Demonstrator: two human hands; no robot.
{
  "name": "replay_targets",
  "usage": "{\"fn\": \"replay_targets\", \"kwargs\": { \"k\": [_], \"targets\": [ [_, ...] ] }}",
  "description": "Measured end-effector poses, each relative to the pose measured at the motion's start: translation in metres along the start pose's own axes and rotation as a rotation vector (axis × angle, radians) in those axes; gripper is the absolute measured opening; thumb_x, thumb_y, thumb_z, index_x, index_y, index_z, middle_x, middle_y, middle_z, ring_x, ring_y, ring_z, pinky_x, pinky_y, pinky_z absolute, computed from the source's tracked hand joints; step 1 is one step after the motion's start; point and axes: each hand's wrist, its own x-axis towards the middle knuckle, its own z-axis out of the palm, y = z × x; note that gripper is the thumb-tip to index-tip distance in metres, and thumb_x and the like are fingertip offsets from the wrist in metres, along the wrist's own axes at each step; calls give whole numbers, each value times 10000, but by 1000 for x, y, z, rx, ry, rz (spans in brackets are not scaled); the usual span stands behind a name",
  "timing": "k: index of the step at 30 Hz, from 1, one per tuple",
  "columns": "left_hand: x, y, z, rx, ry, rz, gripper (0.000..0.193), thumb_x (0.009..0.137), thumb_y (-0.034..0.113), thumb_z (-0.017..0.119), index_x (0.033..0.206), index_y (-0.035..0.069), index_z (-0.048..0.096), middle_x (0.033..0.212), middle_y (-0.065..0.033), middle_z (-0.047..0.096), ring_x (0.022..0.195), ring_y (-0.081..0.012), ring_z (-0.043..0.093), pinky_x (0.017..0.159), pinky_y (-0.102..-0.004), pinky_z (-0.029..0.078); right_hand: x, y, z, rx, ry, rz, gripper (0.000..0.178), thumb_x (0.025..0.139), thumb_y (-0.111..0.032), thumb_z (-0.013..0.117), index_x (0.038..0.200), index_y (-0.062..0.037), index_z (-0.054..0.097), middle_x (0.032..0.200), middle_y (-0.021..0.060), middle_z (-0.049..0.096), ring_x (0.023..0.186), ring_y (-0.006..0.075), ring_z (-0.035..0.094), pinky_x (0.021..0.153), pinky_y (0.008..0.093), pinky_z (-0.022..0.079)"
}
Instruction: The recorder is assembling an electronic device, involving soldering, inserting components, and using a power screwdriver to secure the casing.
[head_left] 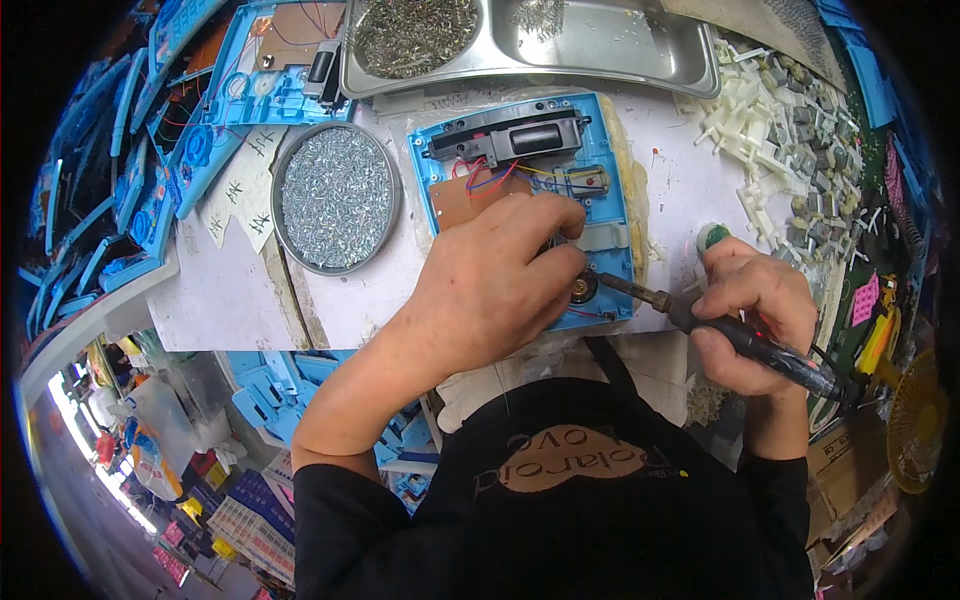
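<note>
My right hand [762, 312] is closed around the black handle of a soldering iron [740, 340]. The iron's metal tip points left, close by a small round speaker [583, 289] in a blue plastic housing [618, 250]. Bent over that housing is my left hand [510, 270], its fingers pinched together near the speaker; whatever they hold is hidden. Inside the housing are a black module [520, 137], a brown circuit board [458, 197], red, blue and yellow wires and a small motor-like part [588, 182]. A small round green-topped object [712, 237] sits beside my right fingertips.
A round tin of short silver screws [338, 198] stands left of the housing. Behind it lies a metal tray [610, 70] with small metal parts. White and grey plastic pieces [790, 150] are heaped at right. Blue housings [110, 190] pile up at left; another open one [265, 85] lies behind the tin.
</note>
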Motion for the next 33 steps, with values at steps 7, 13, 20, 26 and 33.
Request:
{"fn": "replay_targets", "kwargs": {
  "k": [7,13,20,26,33],
  "targets": [
    [2,4,0,63,-9,19,234,676,28,774,879,64,664,1056,-82,621,894,-278,651,692,-377,553,7,-21,2,-97,-3,75,212,680,-46,794,866,-49,692,572,17,515,521,201,510,532,329,406],
    [1,2,0,87,22,54,156,703,66,730,817,49,625,1068,-83,616,858,-257,636,656,-369,547,-3,-32,-5,-57,108,86,226,693,-57,809,879,-26,684,628,44,561,594,191,532,582,327,415],
    [5,5,-2,114,-27,83,185,714,77,749,845,45,623,1092,-121,621,921,-308,645,713,-415,553,-83,-41,-95,34,731,373,154,912,-77,667,1004,-35,550,822,-36,455,737,68,451,646,214,357],
    [6,13,1,149,15,73,233,693,32,779,902,52,679,1039,-135,644,916,-333,656,755,-413,546,-139,-48,-198,-191,1237,143,101,951,-39,661,895,-69,584,748,-63,498,598,6,384,540,197,292],
    [4,17,-4,144,10,65,218,688,33,774,875,55,665,1017,-120,642,899,-316,655,729,-405,541,-145,-16,-227,-556,1298,235,135,926,-29,670,844,-71,571,722,-81,492,654,13,417,589,210,313]
  ]
}}
